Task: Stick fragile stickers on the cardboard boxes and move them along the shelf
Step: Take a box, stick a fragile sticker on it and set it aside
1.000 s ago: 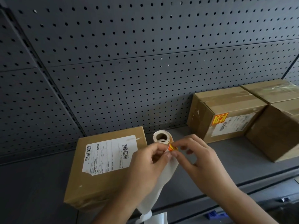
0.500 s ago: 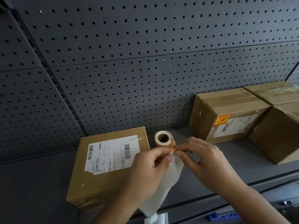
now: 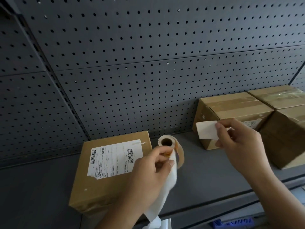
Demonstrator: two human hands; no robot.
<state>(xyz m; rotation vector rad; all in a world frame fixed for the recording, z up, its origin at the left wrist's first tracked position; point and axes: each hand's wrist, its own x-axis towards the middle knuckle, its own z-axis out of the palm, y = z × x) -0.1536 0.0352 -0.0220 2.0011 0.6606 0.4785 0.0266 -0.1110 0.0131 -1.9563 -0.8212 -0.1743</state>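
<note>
A flat cardboard box point(image 3: 105, 184) with a white shipping label lies on the grey shelf point(image 3: 206, 176) at lower left. Beside it my left hand point(image 3: 148, 172) pinches the white backing strip of the sticker roll point(image 3: 166, 142), which hangs in the air just right of the box. My right hand point(image 3: 239, 146) is raised to the right and holds a peeled sticker point(image 3: 207, 129), its pale back facing me, in front of a taped cardboard box point(image 3: 231, 108).
Two more cardboard boxes point(image 3: 287, 133) stand at the far right of the shelf. Grey pegboard point(image 3: 132, 63) backs the shelf. Loose backing paper trails below my left hand past the shelf's front edge. A blue object point(image 3: 231, 223) lies below the shelf.
My right hand has pulled the sticker off the strip and moved up and right with it, away from my left hand. The roll has swung lower.
</note>
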